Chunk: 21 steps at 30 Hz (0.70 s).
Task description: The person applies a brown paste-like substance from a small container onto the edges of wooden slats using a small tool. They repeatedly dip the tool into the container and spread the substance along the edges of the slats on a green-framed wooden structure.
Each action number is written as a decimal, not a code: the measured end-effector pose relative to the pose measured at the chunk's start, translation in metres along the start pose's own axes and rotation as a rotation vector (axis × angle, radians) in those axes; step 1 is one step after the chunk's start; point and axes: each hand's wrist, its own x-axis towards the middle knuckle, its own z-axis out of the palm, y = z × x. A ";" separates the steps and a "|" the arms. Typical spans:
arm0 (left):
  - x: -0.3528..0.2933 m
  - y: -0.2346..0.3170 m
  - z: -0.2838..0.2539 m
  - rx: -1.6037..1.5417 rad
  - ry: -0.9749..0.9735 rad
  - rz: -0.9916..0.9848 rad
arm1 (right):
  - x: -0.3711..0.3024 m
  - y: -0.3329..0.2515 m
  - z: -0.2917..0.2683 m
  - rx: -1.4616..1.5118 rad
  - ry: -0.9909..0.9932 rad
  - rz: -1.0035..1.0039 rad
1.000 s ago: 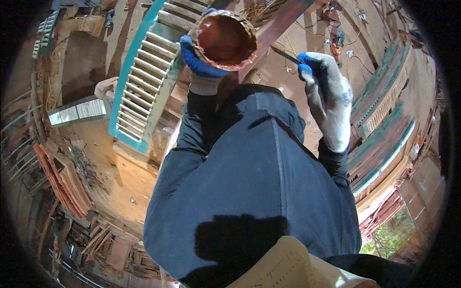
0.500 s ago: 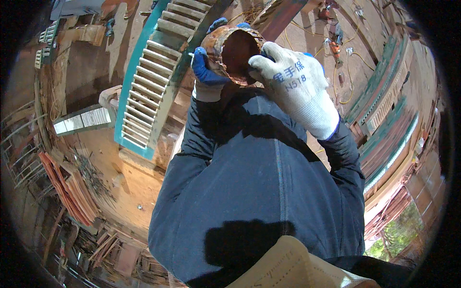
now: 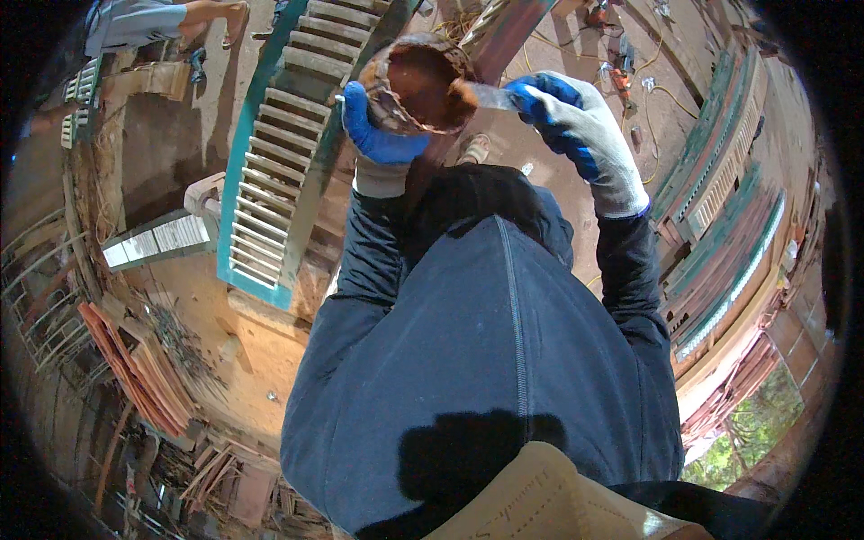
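My left hand (image 3: 385, 135), in a white glove with blue-coated palm and fingers, is wrapped round the near left side of a round tub (image 3: 379, 83). The tub's wall and ragged rim are crusted brown, and its open mouth tilts toward me. Reddish-brown paste (image 3: 419, 74) coats the inside. My right hand (image 3: 580, 126), gloved alike, is closed on a putty knife, its handle hidden by the fingers. The knife's flat, pale blade (image 3: 491, 96) reaches left to the tub's right rim, with brown paste at its tip.
A teal-framed louvred shutter (image 3: 255, 193) lies left of my arms, near a dark reddish beam (image 3: 511, 38). More shutters (image 3: 720, 220) are stacked at right. Orange tools (image 3: 621, 79) with yellow cords lie on the ground. Another person's leg (image 3: 209, 13) shows at upper left; reddish boards (image 3: 135, 369) lie lower left.
My right hand has moved right, away from the tub's mouth, and the putty knife blade now shows. The tub has shifted slightly left and up. A person's leg has appeared at upper left.
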 end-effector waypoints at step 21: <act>0.014 0.013 -0.026 -0.933 -0.316 -0.046 | -0.022 0.068 0.073 -1.317 0.397 -0.443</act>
